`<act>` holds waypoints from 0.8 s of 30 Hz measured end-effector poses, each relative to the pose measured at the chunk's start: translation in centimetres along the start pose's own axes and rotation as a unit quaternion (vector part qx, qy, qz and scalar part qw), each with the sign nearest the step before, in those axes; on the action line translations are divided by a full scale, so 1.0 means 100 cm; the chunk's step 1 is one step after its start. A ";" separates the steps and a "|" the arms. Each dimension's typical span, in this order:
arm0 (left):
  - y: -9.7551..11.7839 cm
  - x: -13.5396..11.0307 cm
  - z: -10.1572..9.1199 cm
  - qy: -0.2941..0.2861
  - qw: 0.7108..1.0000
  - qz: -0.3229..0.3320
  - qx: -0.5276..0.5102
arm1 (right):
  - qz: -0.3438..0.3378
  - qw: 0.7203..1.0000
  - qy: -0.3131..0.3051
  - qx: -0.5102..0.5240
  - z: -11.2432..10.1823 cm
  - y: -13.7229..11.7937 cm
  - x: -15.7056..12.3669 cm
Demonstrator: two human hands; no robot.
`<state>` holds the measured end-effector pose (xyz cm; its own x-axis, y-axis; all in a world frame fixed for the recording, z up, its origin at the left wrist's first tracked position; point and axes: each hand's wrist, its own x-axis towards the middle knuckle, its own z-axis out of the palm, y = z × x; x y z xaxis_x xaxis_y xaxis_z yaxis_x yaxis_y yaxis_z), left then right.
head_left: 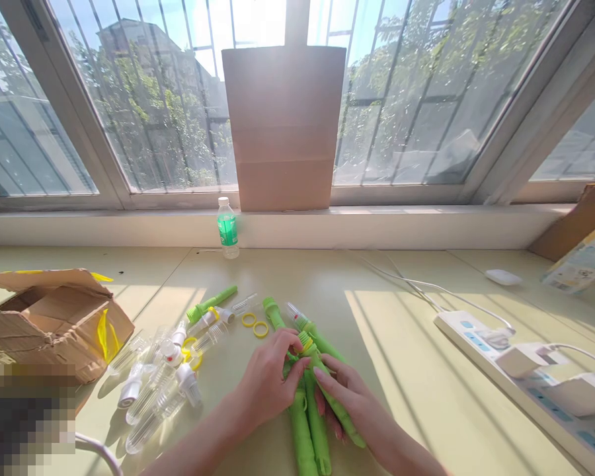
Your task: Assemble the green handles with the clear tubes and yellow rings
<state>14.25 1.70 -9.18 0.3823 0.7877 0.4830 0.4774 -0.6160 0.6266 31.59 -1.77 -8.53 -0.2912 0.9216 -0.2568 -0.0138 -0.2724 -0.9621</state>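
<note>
Sunlit tabletop point(401, 324) carries unattached yellow rings point(260, 336) and clear tubes point(151, 398), while the left grip point(270, 370) pinches the neck and the right grip point(354, 396) wraps the body of one yellow-ringed green tube point(338, 411).

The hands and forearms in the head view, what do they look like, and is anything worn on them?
The left hand and right hand are ungloved. The left forearm and right forearm show no sleeve, watch or bracelet within the frame.
</note>
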 end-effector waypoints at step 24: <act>0.000 -0.001 0.001 0.020 1.000 0.000 -0.010 | -0.019 1.000 0.003 -0.017 -0.001 -0.001 0.000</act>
<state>14.28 1.64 -9.26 0.3500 0.7876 0.5071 0.4605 -0.6161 0.6390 31.64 -1.72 -8.43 -0.2849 0.9328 -0.2205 0.0080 -0.2277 -0.9737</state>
